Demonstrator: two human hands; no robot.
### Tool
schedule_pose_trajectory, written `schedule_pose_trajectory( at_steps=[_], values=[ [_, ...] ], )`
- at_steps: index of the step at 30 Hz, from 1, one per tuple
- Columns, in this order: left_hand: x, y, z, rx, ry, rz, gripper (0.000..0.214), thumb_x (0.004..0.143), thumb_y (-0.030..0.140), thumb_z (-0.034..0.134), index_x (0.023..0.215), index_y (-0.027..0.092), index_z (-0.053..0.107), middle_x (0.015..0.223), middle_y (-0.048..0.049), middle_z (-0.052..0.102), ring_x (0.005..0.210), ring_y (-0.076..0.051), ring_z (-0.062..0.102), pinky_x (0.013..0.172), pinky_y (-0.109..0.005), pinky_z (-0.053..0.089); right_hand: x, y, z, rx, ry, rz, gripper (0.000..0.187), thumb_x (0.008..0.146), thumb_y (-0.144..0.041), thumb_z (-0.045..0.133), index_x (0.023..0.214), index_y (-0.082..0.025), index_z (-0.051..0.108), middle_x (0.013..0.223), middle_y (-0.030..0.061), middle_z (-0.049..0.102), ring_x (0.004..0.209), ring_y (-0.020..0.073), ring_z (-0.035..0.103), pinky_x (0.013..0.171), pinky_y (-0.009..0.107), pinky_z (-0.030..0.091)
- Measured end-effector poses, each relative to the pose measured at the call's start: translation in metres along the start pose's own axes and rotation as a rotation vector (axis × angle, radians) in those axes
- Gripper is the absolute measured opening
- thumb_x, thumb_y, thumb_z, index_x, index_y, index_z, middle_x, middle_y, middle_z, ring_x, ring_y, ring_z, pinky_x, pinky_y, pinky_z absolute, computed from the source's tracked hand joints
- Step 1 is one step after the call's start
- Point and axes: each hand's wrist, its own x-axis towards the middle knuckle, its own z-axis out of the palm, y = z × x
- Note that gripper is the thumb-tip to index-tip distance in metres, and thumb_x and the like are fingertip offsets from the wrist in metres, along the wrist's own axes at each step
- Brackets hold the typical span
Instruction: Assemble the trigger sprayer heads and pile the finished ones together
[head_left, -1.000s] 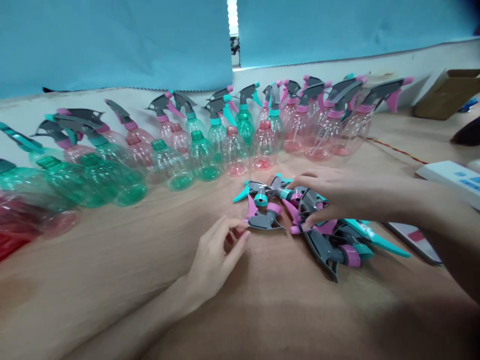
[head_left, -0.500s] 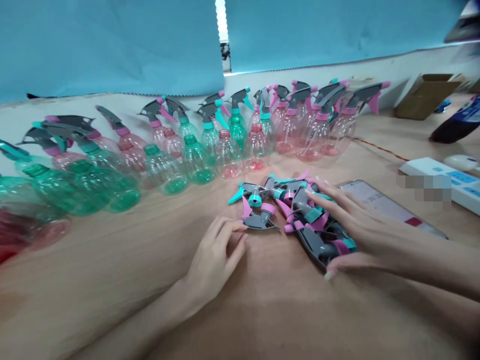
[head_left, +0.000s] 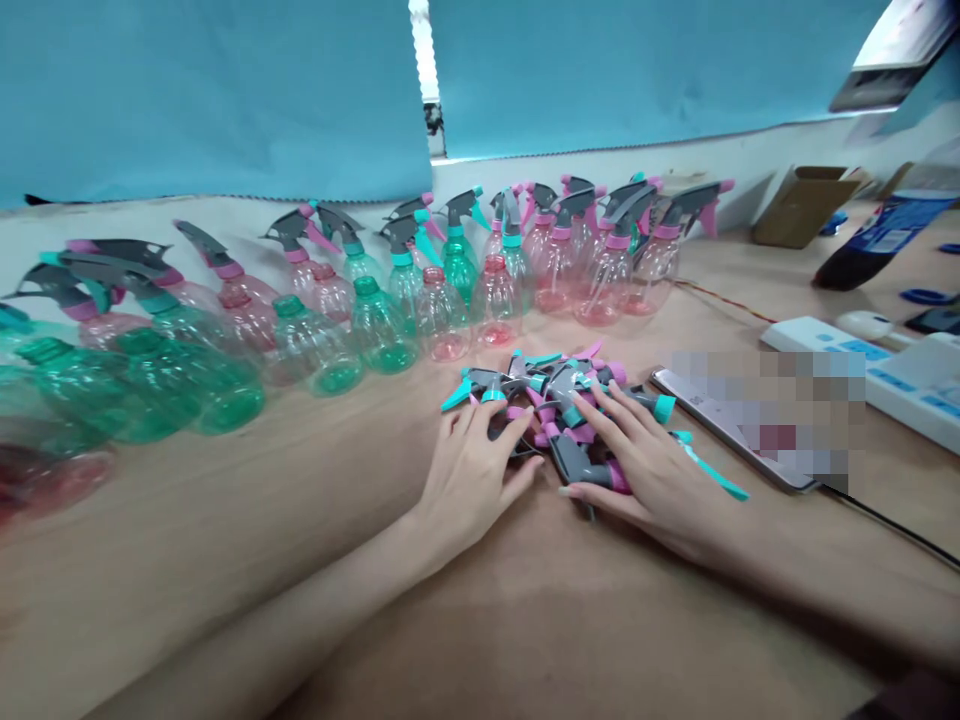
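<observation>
Several spray bottle trigger heads (head_left: 559, 385), grey with pink or turquoise parts, lie heaped on the wooden table (head_left: 480, 620). My left hand (head_left: 472, 475) reaches over the heap's left side, fingers bent and apart over a grey and pink trigger head that they partly hide. On the right side lies my right hand (head_left: 660, 470), fingers spread across the heap and thumb against the near grey head (head_left: 577, 460). Neither hand is closed round a trigger head. A loose turquoise piece (head_left: 720, 475) shows behind the right hand.
Behind the heap stand open-necked bottles, such as a green one (head_left: 382, 330) and a pink one (head_left: 496, 305). Bottles with trigger heads fitted (head_left: 604, 270) line the wall. A phone (head_left: 735, 430), a white power strip (head_left: 885, 375), a dark drink bottle (head_left: 877, 235) and a cardboard box (head_left: 802, 205) are at right.
My right hand has moved left, pushing the trigger heads closer together. My left hand has moved forward and right over the heap's left side. The view has shifted slightly right.
</observation>
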Motion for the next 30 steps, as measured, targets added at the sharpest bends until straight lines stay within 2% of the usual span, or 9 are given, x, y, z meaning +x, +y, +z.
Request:
schedule_pose_trajectory(
  at_steps=[3, 10, 16, 18, 21, 24, 27, 30],
  values=[
    [0.003, -0.004, 0.0, 0.042, 0.002, -0.012, 0.033, 0.089, 0.032, 0.059, 0.119, 0.019, 0.06, 0.118, -0.0136, 0.06, 0.109, -0.03, 0.055, 0.09, -0.045, 0.041, 0.007, -0.007, 0.003, 0.011, 0.013, 0.017, 0.079, 0.088, -0.063, 0.041, 0.148, -0.014, 0.027, 0.15, 0.0179, 0.035, 0.142, 0.0321, 0.024, 0.113, 0.05, 0.027],
    [-0.006, -0.014, -0.008, 0.05, 0.012, -0.042, 0.028, 0.089, 0.031, 0.056, 0.114, 0.017, 0.059, 0.107, -0.0112, 0.065, 0.102, -0.028, 0.059, 0.091, -0.046, 0.04, 0.029, -0.017, 0.006, 0.155, -0.063, -0.012, 0.08, 0.086, -0.065, 0.045, 0.148, -0.017, 0.029, 0.152, 0.0168, 0.033, 0.143, 0.0329, 0.02, 0.111, 0.056, 0.025],
    [-0.021, -0.022, -0.017, 0.066, -0.002, -0.058, 0.028, 0.088, 0.028, 0.055, 0.113, 0.016, 0.057, 0.11, -0.0128, 0.065, 0.107, -0.03, 0.057, 0.097, -0.049, 0.036, 0.044, -0.011, -0.011, 0.262, -0.103, -0.049, 0.068, 0.092, -0.059, 0.038, 0.146, -0.018, 0.033, 0.152, 0.014, 0.034, 0.14, 0.0227, 0.03, 0.11, 0.043, 0.034],
    [-0.025, -0.025, -0.02, 0.059, -0.006, -0.072, 0.03, 0.087, 0.03, 0.056, 0.114, 0.016, 0.057, 0.109, -0.0121, 0.065, 0.107, -0.03, 0.056, 0.099, -0.051, 0.035, 0.038, -0.002, -0.018, 0.267, -0.088, -0.028, 0.064, 0.093, -0.057, 0.037, 0.145, -0.02, 0.033, 0.153, 0.0132, 0.033, 0.141, 0.0237, 0.029, 0.11, 0.046, 0.034],
    [-0.029, -0.028, -0.023, 0.036, -0.028, -0.093, 0.039, 0.087, 0.03, 0.055, 0.125, 0.018, 0.053, 0.108, -0.0106, 0.064, 0.107, -0.029, 0.056, 0.099, -0.051, 0.034, 0.013, 0.011, -0.024, 0.204, -0.038, -0.026, 0.064, 0.093, -0.054, 0.041, 0.147, -0.022, 0.029, 0.153, 0.0141, 0.032, 0.14, 0.0263, 0.031, 0.109, 0.049, 0.035],
    [-0.027, -0.027, -0.024, 0.02, -0.071, -0.106, 0.042, 0.088, 0.03, 0.053, 0.13, 0.023, 0.052, 0.108, -0.0093, 0.062, 0.107, -0.028, 0.055, 0.099, -0.051, 0.033, -0.02, 0.011, -0.021, 0.064, -0.079, -0.067, 0.08, 0.087, -0.058, 0.049, 0.151, -0.025, 0.015, 0.156, 0.0146, 0.023, 0.143, 0.0308, 0.02, 0.111, 0.056, 0.029],
    [-0.024, -0.024, -0.023, 0.024, -0.093, -0.122, 0.036, 0.09, 0.035, 0.051, 0.123, 0.023, 0.058, 0.108, -0.0095, 0.061, 0.107, -0.029, 0.054, 0.099, -0.053, 0.033, -0.042, 0.001, -0.013, -0.033, -0.15, -0.065, 0.088, 0.085, -0.062, 0.049, 0.152, -0.029, 0.003, 0.159, 0.0141, 0.011, 0.144, 0.0346, 0.009, 0.108, 0.06, 0.03],
    [-0.022, -0.023, -0.022, 0.017, -0.092, -0.145, 0.028, 0.091, 0.039, 0.051, 0.109, 0.02, 0.062, 0.103, -0.0085, 0.064, 0.105, -0.029, 0.055, 0.1, -0.054, 0.03, -0.041, -0.011, -0.004, -0.077, -0.122, -0.04, 0.093, 0.083, -0.067, 0.047, 0.153, -0.027, 0.0, 0.159, 0.0161, 0.009, 0.144, 0.0358, 0.007, 0.109, 0.061, 0.027]
  ],
)
